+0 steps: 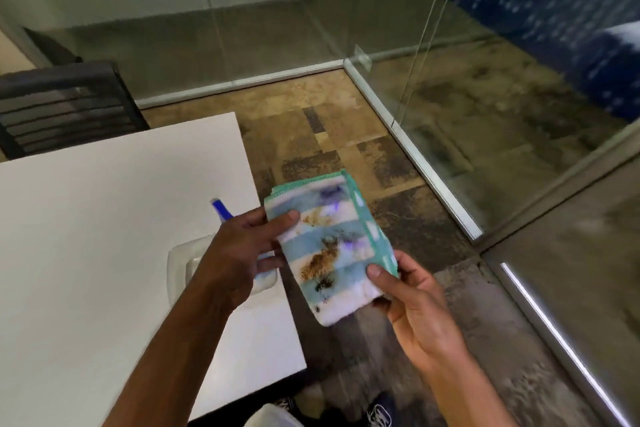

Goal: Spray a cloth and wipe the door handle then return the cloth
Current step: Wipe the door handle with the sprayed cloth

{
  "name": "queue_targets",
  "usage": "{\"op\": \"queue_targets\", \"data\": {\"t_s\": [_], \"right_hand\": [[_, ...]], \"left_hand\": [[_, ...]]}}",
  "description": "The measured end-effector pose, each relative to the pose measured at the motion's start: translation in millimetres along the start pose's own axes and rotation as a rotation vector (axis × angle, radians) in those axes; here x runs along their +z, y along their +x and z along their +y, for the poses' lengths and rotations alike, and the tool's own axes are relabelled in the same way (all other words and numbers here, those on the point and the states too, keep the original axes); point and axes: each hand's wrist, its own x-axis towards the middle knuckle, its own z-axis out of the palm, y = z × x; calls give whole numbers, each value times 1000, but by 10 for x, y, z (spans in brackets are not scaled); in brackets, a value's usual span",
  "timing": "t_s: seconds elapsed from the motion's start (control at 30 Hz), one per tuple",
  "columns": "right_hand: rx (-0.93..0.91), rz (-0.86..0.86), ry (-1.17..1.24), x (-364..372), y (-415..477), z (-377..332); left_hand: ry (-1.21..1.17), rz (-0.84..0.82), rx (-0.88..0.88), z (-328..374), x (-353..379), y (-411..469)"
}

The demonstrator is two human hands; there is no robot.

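Observation:
A folded cloth (330,246), striped blue and white with a green hem and brown and black stains, is held above the floor just past the table's right edge. My left hand (242,253) grips its left side with thumb on top. My right hand (412,302) pinches its lower right corner. A spray bottle (221,210) with a blue nozzle lies on the white table (104,253), mostly hidden behind my left hand; its clear body shows faintly. No door handle is in view.
A dark slatted chair (65,104) stands at the table's far left. Glass walls with metal floor rails (415,156) enclose the corner ahead and to the right. Patchy brown carpet (329,128) covers the floor. My shoes show at the bottom edge.

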Motion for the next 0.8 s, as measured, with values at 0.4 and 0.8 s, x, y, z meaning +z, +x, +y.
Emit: {"op": "queue_targets", "data": {"t_s": [0.4,0.8], "right_hand": [[-112,111,-9,-1663,-557,-864],[-188,393,114,-2527,-741,-1423]], "left_hand": [[68,-211,27,-360,2078,35],[224,-435,-8,-459,3523,294]]}}
